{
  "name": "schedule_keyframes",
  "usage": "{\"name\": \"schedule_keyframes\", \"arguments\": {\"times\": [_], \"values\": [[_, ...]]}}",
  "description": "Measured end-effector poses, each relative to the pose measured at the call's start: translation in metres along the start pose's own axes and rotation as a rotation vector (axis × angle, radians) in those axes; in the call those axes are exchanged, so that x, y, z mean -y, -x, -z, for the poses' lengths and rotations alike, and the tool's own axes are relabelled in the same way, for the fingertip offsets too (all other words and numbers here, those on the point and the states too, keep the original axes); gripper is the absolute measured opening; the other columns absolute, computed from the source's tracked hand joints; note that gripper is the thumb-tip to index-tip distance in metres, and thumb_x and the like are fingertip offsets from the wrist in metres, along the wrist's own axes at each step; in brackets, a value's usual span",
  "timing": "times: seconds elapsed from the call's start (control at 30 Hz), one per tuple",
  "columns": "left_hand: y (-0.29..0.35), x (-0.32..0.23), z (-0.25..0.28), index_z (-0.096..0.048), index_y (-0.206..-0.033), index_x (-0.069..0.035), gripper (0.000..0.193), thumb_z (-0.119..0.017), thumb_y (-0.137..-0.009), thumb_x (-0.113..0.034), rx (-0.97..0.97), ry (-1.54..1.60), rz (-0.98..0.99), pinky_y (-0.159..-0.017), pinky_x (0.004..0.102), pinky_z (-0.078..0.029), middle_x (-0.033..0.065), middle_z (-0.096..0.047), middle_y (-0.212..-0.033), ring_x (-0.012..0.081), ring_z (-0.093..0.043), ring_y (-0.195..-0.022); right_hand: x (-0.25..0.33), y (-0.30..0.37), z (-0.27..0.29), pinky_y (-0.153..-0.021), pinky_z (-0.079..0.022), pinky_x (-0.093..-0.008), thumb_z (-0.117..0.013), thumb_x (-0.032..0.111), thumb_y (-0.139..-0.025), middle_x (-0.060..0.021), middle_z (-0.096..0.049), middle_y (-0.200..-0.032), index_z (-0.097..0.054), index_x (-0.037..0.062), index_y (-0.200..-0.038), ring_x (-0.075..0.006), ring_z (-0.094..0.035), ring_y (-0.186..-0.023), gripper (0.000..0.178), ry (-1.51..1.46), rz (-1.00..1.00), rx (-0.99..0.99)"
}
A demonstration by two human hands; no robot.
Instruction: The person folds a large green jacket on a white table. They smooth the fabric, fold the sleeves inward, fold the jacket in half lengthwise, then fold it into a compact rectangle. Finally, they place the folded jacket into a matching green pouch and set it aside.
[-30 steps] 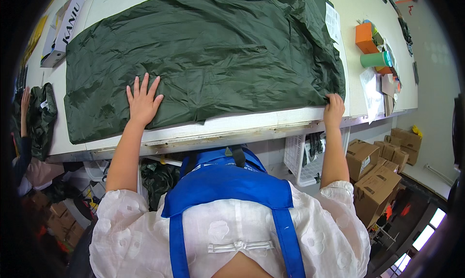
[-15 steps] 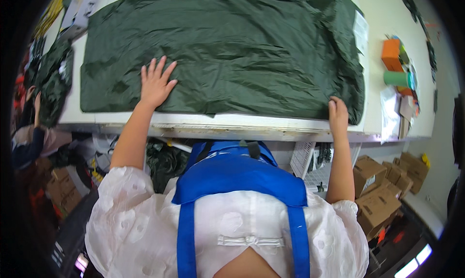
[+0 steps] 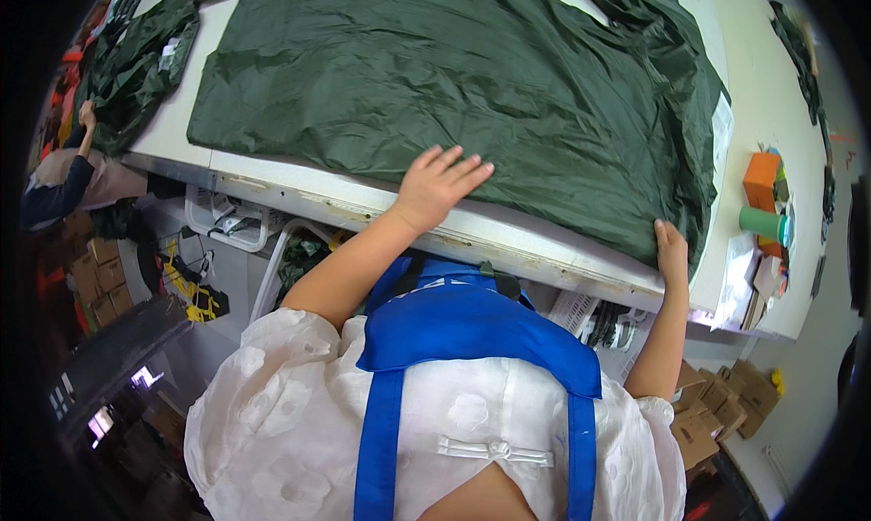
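Lying broad across the pale counter (image 3: pixel 758 85), the dark green shiny fabric (image 3: pixel 435 76) was already opened out, its near edge running just behind the counter's front. The spreading looked largely done at the left and middle; what seemed left was unevenness, as creases crossed the surface and thicker folds bunched along the right side. The left hand (image 3: pixel 442 190) was spread, fingers extended and slightly apart, seemingly resting on the near edge. The right hand (image 3: pixel 671 247) touched the near right corner, its fingers close together; whether it pinched the cloth could not be told.
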State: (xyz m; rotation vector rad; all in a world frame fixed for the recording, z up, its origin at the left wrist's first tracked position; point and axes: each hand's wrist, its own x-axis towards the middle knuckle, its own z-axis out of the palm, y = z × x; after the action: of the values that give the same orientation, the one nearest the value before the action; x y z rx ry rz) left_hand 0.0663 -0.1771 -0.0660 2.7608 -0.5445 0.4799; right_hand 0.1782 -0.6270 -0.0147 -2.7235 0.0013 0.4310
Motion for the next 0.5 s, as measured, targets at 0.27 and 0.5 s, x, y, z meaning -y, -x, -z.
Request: {"name": "schedule_keyframes", "arguments": {"times": [0.27,0.5], "values": [[0.046,-0.024,-0.021,-0.054,-0.128,-0.014,0.047,-0.054,-0.081,-0.016,0.165,0.201,-0.028,-0.104,0.0427,-0.038,0.0093,-0.052,-0.133,0.0297,-0.044,-0.127,0.119,0.009,-0.045,-0.103,-0.036,-0.0442,-0.066,0.016,-0.082,-0.0222,-0.046,-0.133,-0.046,0.0027,-0.131,-0.0388,-0.045,-0.122,0.055,0.206,0.465,-0.23],[0.06,0.092,0.059,-0.049,-0.133,-0.024,0.054,-0.059,-0.083,-0.041,0.229,-0.155,0.487,-0.107,0.0545,-0.024,0.0074,-0.042,-0.142,0.0271,-0.035,-0.133,0.201,-0.003,-0.154,-0.11,-0.015,-0.0572,-0.057,0.033,-0.087,-0.006,-0.024,-0.153,-0.035,0.0244,-0.144,-0.0375,-0.018,-0.14,0.062,0.458,0.465,-0.168]]}}
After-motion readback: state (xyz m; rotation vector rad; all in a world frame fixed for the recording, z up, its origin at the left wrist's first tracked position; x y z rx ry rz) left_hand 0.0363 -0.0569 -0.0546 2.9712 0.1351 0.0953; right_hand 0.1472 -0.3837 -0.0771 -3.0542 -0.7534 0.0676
